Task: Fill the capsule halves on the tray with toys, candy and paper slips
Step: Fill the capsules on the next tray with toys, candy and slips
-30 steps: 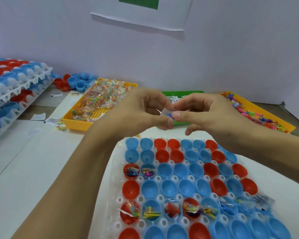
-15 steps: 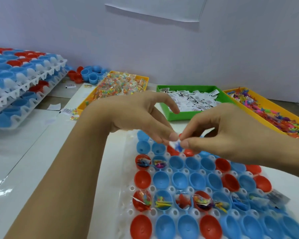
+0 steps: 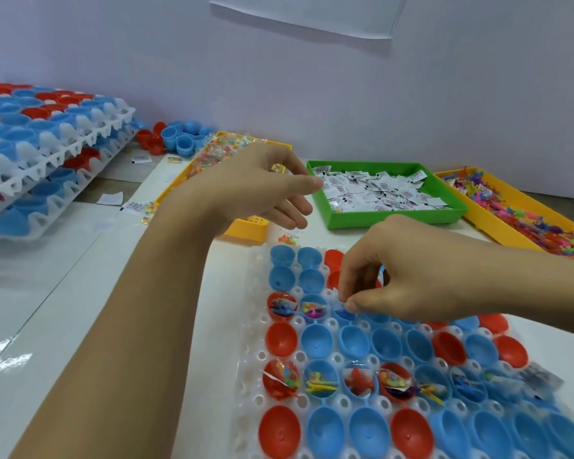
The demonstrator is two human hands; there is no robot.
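Nearest the camera, a white tray (image 3: 246, 376) on the bench (image 3: 63, 326) carries rows of red and blue capsule halves (image 3: 355, 341); one row close to the viewer is already filled with small toys, candy packets and slips, while the rows on either side of it lie bare. Just beyond, the right hand (image 3: 408, 283) hovers low over the third row from the far edge, thumb and forefinger pinched on a small item, too blurred to name, at the mouth of a blue half beside two filled ones. The left hand (image 3: 256, 190) floats higher and to the left, its grip slack, fingers loosely spread and holding nothing. Behind the hands sit three bins: a yellow bin of candy packets (image 3: 212, 154), partly hidden by the left hand, a green bin of paper slips (image 3: 378, 190) and, at right, a yellow bin of bright plastic toys (image 3: 524, 210). Far left, stacked trays (image 3: 43, 150) of capsule halves stand near loose cups (image 3: 176, 137) by the wall.
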